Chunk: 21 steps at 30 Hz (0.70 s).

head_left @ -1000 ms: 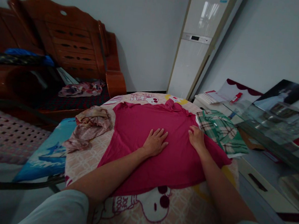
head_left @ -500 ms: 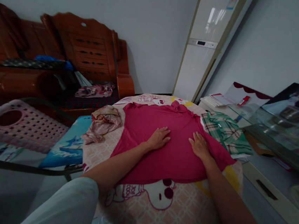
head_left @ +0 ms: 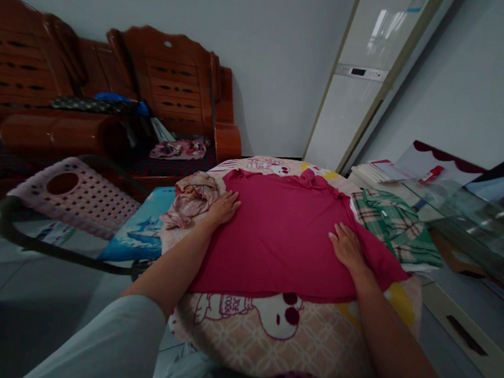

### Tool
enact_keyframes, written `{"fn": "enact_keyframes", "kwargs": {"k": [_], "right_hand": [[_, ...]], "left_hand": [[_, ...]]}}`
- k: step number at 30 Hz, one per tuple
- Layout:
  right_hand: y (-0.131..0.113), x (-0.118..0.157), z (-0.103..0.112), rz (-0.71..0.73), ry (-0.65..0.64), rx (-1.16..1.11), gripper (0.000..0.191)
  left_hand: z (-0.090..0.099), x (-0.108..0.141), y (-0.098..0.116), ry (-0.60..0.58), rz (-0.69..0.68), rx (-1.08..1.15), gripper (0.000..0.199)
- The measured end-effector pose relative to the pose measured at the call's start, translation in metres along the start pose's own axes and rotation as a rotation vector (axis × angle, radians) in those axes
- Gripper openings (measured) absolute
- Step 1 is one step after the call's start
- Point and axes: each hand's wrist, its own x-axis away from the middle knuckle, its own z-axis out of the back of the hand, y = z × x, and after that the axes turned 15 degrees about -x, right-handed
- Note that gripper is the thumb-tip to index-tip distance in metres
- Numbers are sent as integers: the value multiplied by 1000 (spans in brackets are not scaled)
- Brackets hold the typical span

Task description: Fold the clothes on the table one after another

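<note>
A dark pink shirt [head_left: 280,239] lies spread out on a round table under a patterned cloth [head_left: 321,344]. My left hand [head_left: 224,208] rests flat on the shirt's left edge, fingers stretched out. On the right part of the shirt lies my right hand [head_left: 346,245], palm down with its fingers apart. A crumpled, pale pink patterned garment [head_left: 192,201] sits at the table's left, just beside my left hand. To the right, a green plaid garment [head_left: 393,223] lies folded, partly under the shirt's right side.
Left of the table stands a chair with a pink woven back [head_left: 86,197] and a blue cushion [head_left: 141,226]. Wooden seats [head_left: 168,86] line the back wall. A tall white air conditioner [head_left: 354,98] fills the corner. A glass-topped cabinet [head_left: 466,227] is at the right.
My left hand has slid left across the shirt to its edge, and the cloth looks smoother. My right hand stays on the right part. The view has turned slightly left.
</note>
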Motion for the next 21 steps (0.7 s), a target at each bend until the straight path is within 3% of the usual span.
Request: {"fn": "enact_keyframes", "kwargs": {"k": [9,16,19,21], "right_hand": [[3,3,-1,65,53,-38,60],[11,4,11,133,71,-169,51],[-4,6,21,124,125,-242,44],[-27,11,32,144,149,-321,37]], "left_hand": [[-1,-3,-9,-82,-31,-72,59],[-8,-3,-21,-69,-74,-25,62],[-8,-3,-22,-46,-79,-7,61],[-5,-3,-20,-57,-68,-3,61]]}}
